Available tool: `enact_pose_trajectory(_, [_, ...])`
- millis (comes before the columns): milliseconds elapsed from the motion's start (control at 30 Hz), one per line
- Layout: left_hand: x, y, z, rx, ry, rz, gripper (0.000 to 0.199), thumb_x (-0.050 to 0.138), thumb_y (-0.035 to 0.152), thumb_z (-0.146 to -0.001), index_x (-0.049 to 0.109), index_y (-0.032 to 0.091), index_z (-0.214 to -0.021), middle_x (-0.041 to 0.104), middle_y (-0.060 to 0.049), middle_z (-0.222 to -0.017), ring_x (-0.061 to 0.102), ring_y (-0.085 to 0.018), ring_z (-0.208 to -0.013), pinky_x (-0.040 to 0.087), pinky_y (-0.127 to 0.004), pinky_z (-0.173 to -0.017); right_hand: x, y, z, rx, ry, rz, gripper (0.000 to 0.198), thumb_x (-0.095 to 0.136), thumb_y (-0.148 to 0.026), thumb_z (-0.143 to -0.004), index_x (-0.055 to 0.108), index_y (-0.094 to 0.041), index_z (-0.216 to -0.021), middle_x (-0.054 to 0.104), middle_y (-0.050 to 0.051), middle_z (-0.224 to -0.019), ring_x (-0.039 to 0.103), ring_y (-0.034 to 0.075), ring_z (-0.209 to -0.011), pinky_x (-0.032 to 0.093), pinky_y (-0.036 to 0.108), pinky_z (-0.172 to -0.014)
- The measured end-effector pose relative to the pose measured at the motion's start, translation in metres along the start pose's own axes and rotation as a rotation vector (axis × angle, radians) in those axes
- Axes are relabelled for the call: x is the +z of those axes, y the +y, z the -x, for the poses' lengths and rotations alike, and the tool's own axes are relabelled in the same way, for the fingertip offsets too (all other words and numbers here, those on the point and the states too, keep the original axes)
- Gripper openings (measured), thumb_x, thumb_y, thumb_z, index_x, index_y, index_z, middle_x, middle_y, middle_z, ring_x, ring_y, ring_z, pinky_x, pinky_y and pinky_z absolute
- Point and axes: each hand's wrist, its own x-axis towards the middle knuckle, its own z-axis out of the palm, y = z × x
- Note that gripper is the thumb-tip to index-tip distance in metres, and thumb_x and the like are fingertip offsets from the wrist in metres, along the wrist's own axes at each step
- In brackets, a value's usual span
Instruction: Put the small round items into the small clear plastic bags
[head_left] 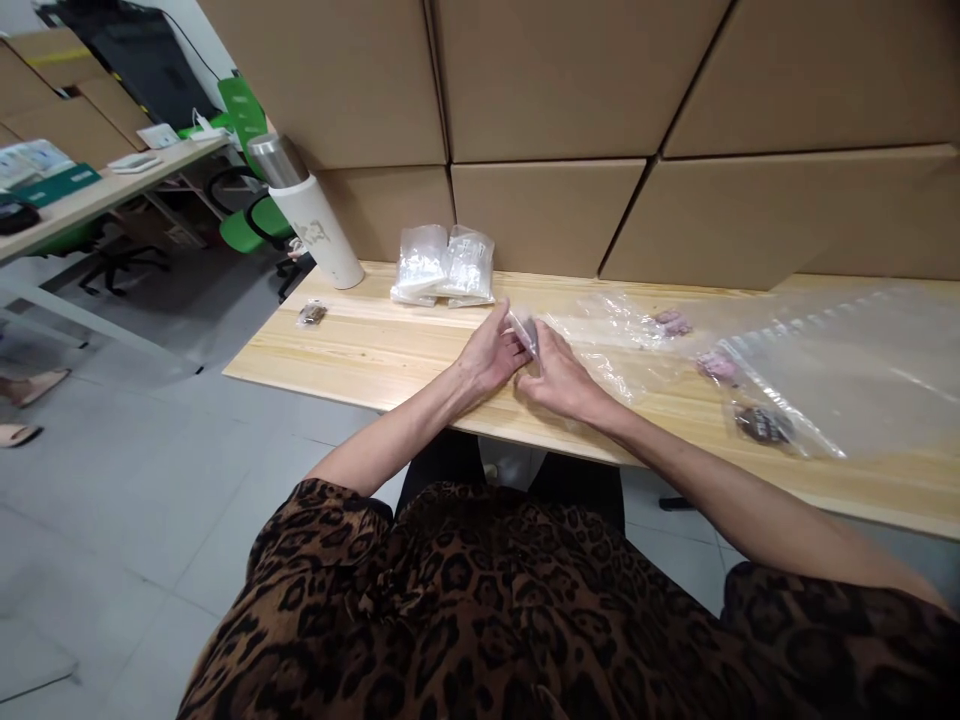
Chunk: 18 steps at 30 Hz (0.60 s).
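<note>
Over the middle of the wooden table, my left hand point(491, 352) and my right hand point(559, 378) meet around a small clear plastic bag point(523, 330). Something greyish shows in the bag, but its kind is hidden by the fingers. My right hand is closed on the bag's right side, thumb toward me. The fingers of my left hand curl against the other side, with the thumb at its upper edge. Just beyond the hands lie two packs of clear plastic bags point(470, 265), leaning together.
Loose clear bags point(622, 340), pink pieces point(718, 367), a dark brown bagged item point(765, 425) and a large clear bag point(862, 370) lie at right. A white bottle point(319, 230) and a small brown packet point(312, 313) are at left. Cardboard boxes point(540, 215) wall the back.
</note>
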Motion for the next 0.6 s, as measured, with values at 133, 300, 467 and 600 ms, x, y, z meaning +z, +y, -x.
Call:
enact_pose_trajectory(133, [-0.003, 0.003, 0.005, 0.028, -0.016, 0.007, 0.019, 0.071, 0.025, -0.098, 0.062, 0.018, -0.083, 0.074, -0.007, -0.089, 0.072, -0.016, -0.091, 0.056, -0.028, -0.096, -0.010, 0.018, -0.007, 0.020, 0.078, -0.159, 0.077, 0.067, -0.033, -0.081, 0.050, -0.019, -0.154, 0.064, 0.019, -0.146, 0.061, 0.041, -0.134, 0.046, 0.062, -0.118])
enact_pose_trajectory(300, [-0.009, -0.007, -0.003, 0.154, -0.067, -0.065, 0.009, 0.081, 0.011, -0.086, 0.073, 0.014, -0.082, 0.074, 0.000, -0.077, 0.066, -0.009, -0.072, 0.050, -0.026, -0.091, -0.027, 0.026, -0.004, 0.037, 0.112, -0.613, 0.063, 0.083, -0.045, -0.077, 0.061, -0.027, -0.133, 0.071, 0.008, -0.134, 0.067, 0.031, -0.123, 0.053, 0.051, -0.112])
enact_pose_trajectory(467, [-0.003, -0.014, -0.003, 0.050, -0.187, 0.108, 0.002, 0.079, 0.015, -0.090, 0.078, 0.014, -0.091, 0.079, -0.003, -0.084, 0.071, -0.013, -0.078, 0.052, -0.031, -0.097, -0.032, 0.008, 0.004, 0.316, -0.009, -1.077, 0.058, 0.093, -0.034, -0.065, 0.069, -0.024, -0.116, 0.078, 0.004, -0.104, 0.072, 0.022, -0.087, 0.060, 0.038, -0.084])
enact_pose_trajectory(600, [0.002, -0.017, 0.002, 0.052, -0.231, 0.181, 0.004, 0.074, 0.010, -0.092, 0.077, 0.012, -0.090, 0.079, -0.003, -0.084, 0.072, -0.013, -0.078, 0.054, -0.029, -0.096, -0.030, 0.003, 0.008, 0.306, 0.020, -1.110, 0.054, 0.096, -0.031, -0.060, 0.072, -0.022, -0.108, 0.077, 0.002, -0.095, 0.069, 0.017, -0.079, 0.057, 0.031, -0.077])
